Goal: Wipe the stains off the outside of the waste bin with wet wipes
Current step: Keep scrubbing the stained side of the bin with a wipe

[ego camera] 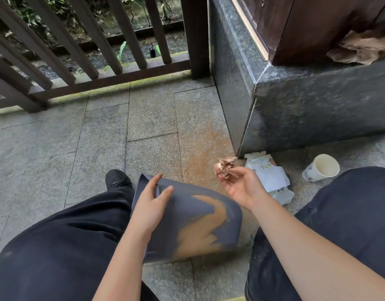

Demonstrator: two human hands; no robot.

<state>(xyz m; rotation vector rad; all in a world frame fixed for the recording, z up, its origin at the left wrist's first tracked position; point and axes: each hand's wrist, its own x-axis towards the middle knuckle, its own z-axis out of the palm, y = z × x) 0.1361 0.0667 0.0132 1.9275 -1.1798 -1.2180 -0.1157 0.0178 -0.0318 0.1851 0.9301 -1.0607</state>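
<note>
Left hand (151, 199) rested flat on the upper end of the waste bin (187, 220), fingers straight and relaxed, fingertips reaching the bin's rim, nothing gripped. Bin was dark grey, lying tilted on its side on the stone floor (57, 148) between the person's two knees, both in black trousers; a black shoe (117, 179) showed just beyond its left edge. Large tan-brown stain (206, 231) covered much of the bin's upward-facing outer wall, toward its nearer end. Right hand (239, 183) was raised palm-up just right of the bin, apart from it, fingers curled and pinching a crumpled, brown-soiled wipe (225, 167). Behind that hand, a white wet wipes pack (269, 179) lay on the floor at the foot of a dark granite plinth (317, 109). Farther right, a white paper cup (321, 168) lay tilted on the floor, its mouth facing the camera.
</note>
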